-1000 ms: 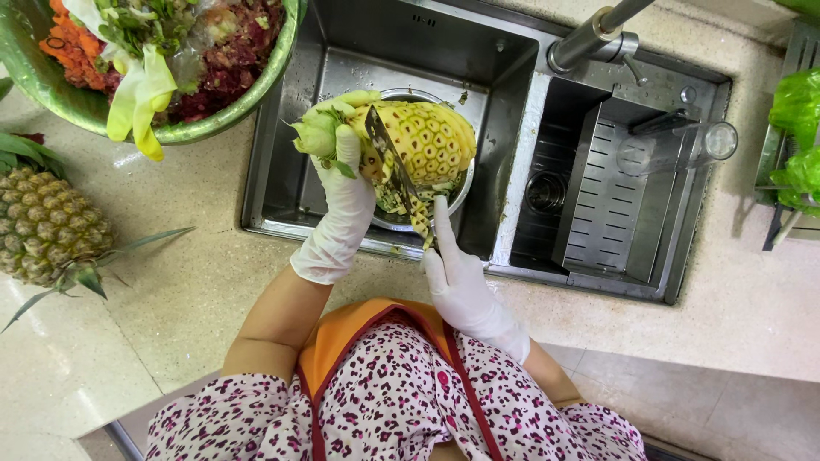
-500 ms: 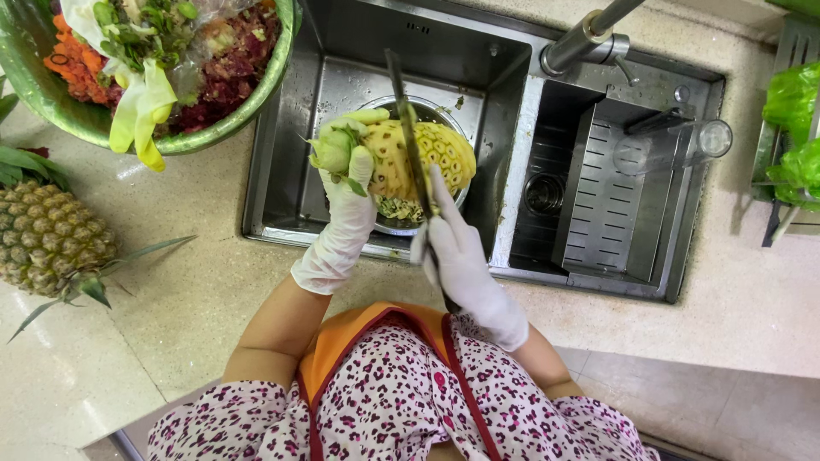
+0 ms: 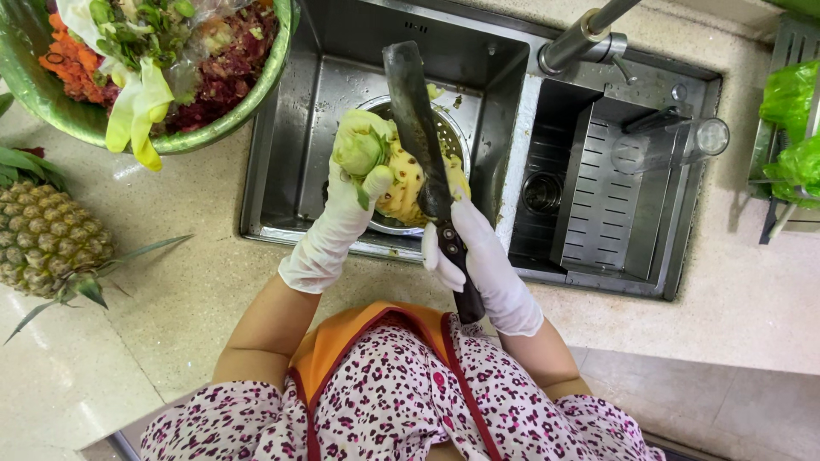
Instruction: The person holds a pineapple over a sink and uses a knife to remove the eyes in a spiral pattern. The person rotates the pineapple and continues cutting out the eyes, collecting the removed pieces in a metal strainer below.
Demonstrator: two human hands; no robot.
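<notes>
My left hand (image 3: 346,196), in a white glove, grips the leafy end of a peeled yellow pineapple (image 3: 408,181) over a metal bowl (image 3: 453,137) in the sink. In my gloved right hand (image 3: 478,256) is a large dark knife (image 3: 417,119), held by its black handle. The blade lies lengthwise across the pineapple, its tip pointing toward the far wall of the sink.
A steel double sink (image 3: 342,77) with a tap (image 3: 589,34), a drain rack (image 3: 606,196) and a clear glass (image 3: 675,145). A green bowl (image 3: 248,102) of vegetable scraps and a yellow glove sits top left. A whole pineapple (image 3: 47,239) lies left. Green bags (image 3: 790,128) are at the right.
The knife blade has swung from slanting across the fruit to lying lengthwise over it, pointing away. My left hand has turned the pineapple in the bowl.
</notes>
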